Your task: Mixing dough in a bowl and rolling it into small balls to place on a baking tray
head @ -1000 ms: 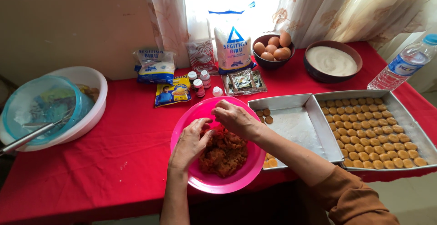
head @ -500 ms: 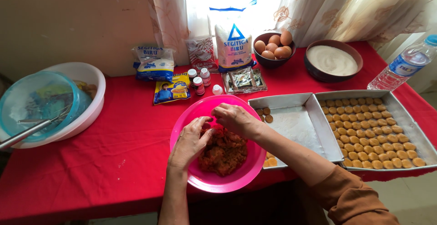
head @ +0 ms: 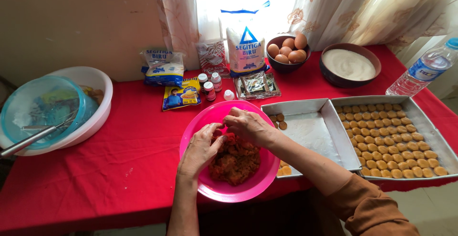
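Both hands work inside the pink bowl [head: 224, 195], which stands on the red tabletop [head: 119, 169] at its near edge, just left of the trays. The bowl holds a reddish-brown dough [head: 234, 162], heaped toward its middle.

Left hand [head: 200, 150]: enters from below, fingers curled, tips touching the left side of the dough. Its grip is partly closed; whether a piece of dough is pinched between the fingers cannot be told.

Right hand [head: 248, 125]: reaches in from the right over the far rim, palm down, fingers bent over the top of the dough. The fingertips of the two hands meet or nearly meet above the dough. Its grip is likewise curled, and what it encloses is hidden beneath the hand.

Surroundings: a left tray [head: 310, 133] lined with white paper, just beside the bowl, carries a few small round cookies at its near and far left corners. A right tray [head: 431, 126], touching the first, is filled with rows of cookies [head: 391, 138]. Along the far edge stand a flour bag [head: 245, 45], a dark bowl of eggs [head: 287, 50], a dark bowl of white powder [head: 349, 64] and a water bottle [head: 422, 71]. Small bottles [head: 210, 85] and sachets [head: 257, 84] lie behind the pink bowl. At far left a white basin [head: 98, 81] holds a blue lid [head: 45, 107] and a whisk [head: 33, 138].
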